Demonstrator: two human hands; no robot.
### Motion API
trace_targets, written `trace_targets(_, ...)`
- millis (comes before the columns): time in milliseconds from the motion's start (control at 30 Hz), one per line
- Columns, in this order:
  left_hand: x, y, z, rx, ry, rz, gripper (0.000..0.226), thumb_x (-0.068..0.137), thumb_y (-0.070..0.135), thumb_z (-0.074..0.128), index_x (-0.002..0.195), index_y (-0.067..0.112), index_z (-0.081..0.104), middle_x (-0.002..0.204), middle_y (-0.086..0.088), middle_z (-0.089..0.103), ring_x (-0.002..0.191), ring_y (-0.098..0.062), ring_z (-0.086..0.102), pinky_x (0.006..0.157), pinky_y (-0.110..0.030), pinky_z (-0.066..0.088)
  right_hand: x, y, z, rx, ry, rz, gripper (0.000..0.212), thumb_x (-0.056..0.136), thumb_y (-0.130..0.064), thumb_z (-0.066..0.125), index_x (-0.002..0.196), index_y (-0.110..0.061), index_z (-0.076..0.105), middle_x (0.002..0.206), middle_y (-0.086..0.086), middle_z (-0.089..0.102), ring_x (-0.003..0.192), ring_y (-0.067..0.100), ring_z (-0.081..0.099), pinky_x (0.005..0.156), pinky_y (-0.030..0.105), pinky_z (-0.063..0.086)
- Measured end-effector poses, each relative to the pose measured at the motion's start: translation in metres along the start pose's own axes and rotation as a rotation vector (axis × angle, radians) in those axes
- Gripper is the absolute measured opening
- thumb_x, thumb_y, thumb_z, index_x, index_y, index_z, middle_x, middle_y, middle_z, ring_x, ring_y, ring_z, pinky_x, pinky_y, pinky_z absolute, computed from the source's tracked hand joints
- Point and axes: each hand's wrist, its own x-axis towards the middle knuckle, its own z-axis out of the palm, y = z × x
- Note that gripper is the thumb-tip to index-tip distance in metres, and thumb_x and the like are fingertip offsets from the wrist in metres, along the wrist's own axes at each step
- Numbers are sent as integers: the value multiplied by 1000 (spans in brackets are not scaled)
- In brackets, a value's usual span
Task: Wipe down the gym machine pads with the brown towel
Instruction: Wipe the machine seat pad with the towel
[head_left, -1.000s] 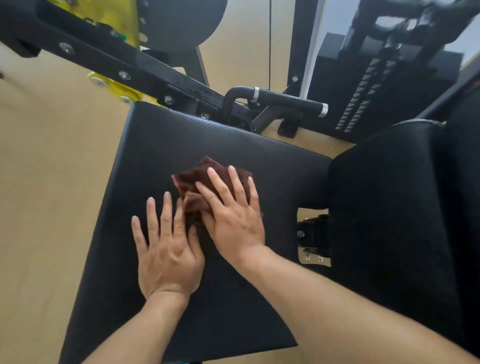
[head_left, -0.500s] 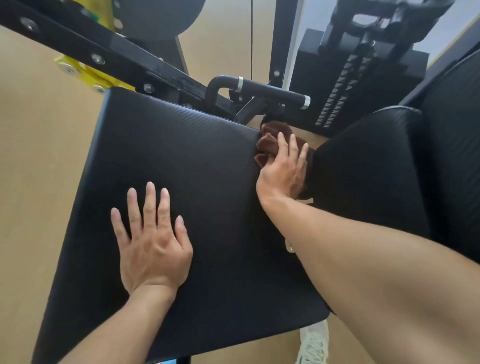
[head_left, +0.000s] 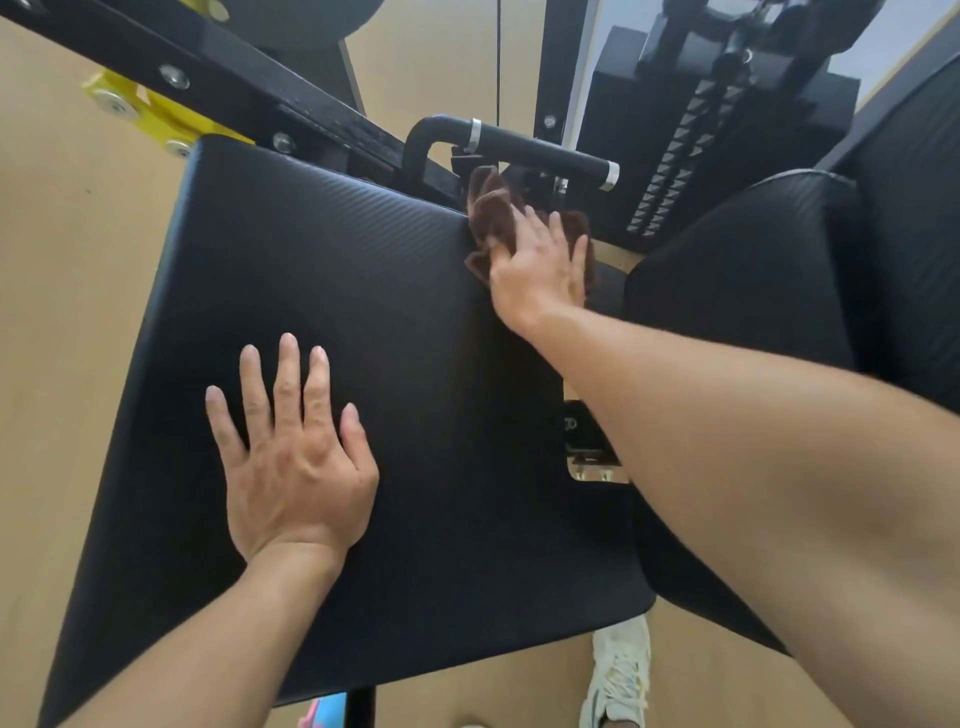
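A large black seat pad (head_left: 322, 291) of the gym machine fills the middle of the view. My left hand (head_left: 293, 457) lies flat on it with fingers spread, holding nothing. My right hand (head_left: 537, 265) presses the crumpled brown towel (head_left: 491, 210) against the pad's far right corner, just below a black handle bar (head_left: 540, 150). Part of the towel is hidden under my fingers. A second black pad (head_left: 743, 270) stands to the right, partly behind my right forearm.
A black frame beam (head_left: 218, 78) with yellow brackets (head_left: 140, 111) runs along the far left. The weight stack (head_left: 691, 156) rises behind the handle. A metal bracket (head_left: 592, 457) shows in the gap between the pads. My white shoe (head_left: 621, 670) is on the tan floor below.
My right hand has slid the towel from the middle of the seat pad to its far right corner. My left hand has stayed flat on the pad.
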Motion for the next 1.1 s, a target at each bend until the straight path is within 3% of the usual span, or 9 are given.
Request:
trace_targets(100, 0, 1, -1, 1, 2, 1, 63, 101, 40, 25, 157, 13, 29, 168, -6, 20, 157, -28, 4, 125, -56, 4, -24, 1, 2, 121, 36, -43, 49, 106, -38, 42, 154, -27, 41, 165, -6, 32, 156, 19, 16, 128, 44, 2)
trace_targets(200, 2, 1, -2, -2, -3, 2, 63, 100, 39, 27, 157, 13, 31, 168, -6, 21, 157, -29, 5, 125, -57, 5, -104, -18, 21, 103, 72, -316, 42, 100, -32, 52, 142, -28, 57, 158, -3, 45, 151, 26, 34, 125, 46, 21)
trace_targets(333, 2, 2, -4, -8, -2, 14, 63, 99, 39, 30, 156, 12, 34, 167, -7, 23, 157, -30, 8, 125, -58, 6, -121, -13, 23, -74, -83, -592, 50, 101, -46, 43, 150, -37, 46, 164, -10, 35, 155, 20, 24, 124, 45, 19)
trace_targets(467, 2, 3, -3, 3, -9, -10, 63, 99, 39, 29, 156, 13, 34, 167, -6, 24, 157, -28, 8, 125, -56, 4, -58, -6, 7, -148, -151, -340, 63, 101, -64, 27, 159, -46, 12, 171, -12, 4, 157, 16, -9, 126, 52, -3)
trace_targets(567, 0, 3, -2, -5, -15, -16, 63, 99, 40, 27, 157, 13, 31, 168, -4, 21, 157, -26, 5, 126, -54, 2, -41, 6, 7, -90, -59, -44, 64, 101, -62, 25, 160, -42, 11, 171, -13, -1, 157, 16, -15, 124, 56, -11)
trace_targets(700, -1, 2, -3, -15, -19, -15, 64, 100, 40, 27, 157, 13, 29, 169, -4, 18, 158, -25, 2, 126, -54, 1, -47, 24, -8, 101, 31, 332, 67, 104, -55, 31, 163, -28, 13, 172, -8, -3, 157, 14, -9, 125, 52, 13)
trace_targets(867, -1, 0, -2, -23, 8, -5, 63, 100, 38, 29, 157, 12, 30, 168, -6, 21, 157, -28, 6, 125, -56, 4, -57, 19, -7, 182, 145, 324, 63, 104, -48, 39, 158, -17, 31, 171, 2, 14, 158, 16, 3, 128, 47, 6)
trace_targets(967, 1, 1, -2, 2, 5, -2, 62, 100, 38, 28, 157, 12, 30, 168, -7, 21, 157, -30, 7, 125, -57, 4, -84, 5, 3, 152, 154, 178, 52, 103, -39, 47, 149, -15, 48, 163, 4, 35, 157, 18, 15, 128, 41, 1)
trace_targets(1100, 3, 2, -1, 17, -12, 3, 62, 101, 39, 28, 157, 13, 29, 169, -6, 20, 157, -30, 7, 125, -58, 6, -176, -1, 18, 234, 112, -121, 51, 95, -35, 54, 144, -20, 56, 152, -2, 52, 153, 10, 25, 127, 44, 18)
